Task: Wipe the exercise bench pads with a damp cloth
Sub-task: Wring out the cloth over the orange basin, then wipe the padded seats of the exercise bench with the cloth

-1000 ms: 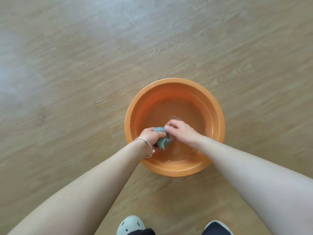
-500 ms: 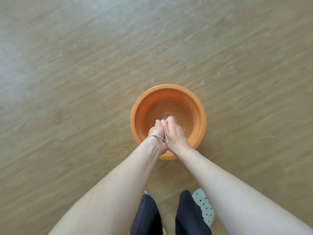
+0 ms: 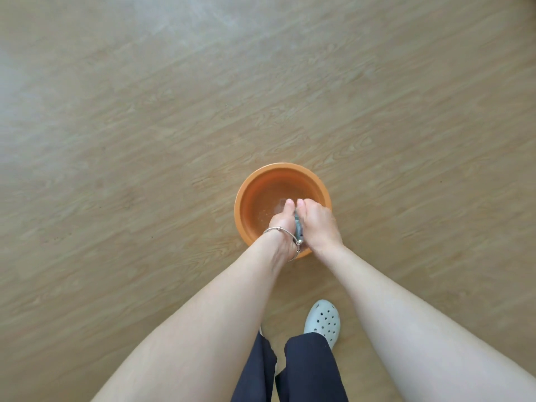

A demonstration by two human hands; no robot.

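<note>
The wiping itself is judged not yet begun: no bench pads are seen in the head view, and only the wetting and wringing of the cloth is in hand. The cloth (image 3: 298, 225) (a small blue-grey wad, mostly hidden) is squeezed between the left hand (image 3: 280, 224) and the right hand (image 3: 319, 224), both curled tightly round it, over the near side of the orange basin (image 3: 238, 204). Shallow water (image 3: 265, 198) is held in the basin, which is set on the wooden floor (image 3: 145, 140). The carry to the bench and all the wiping are left.
</note>
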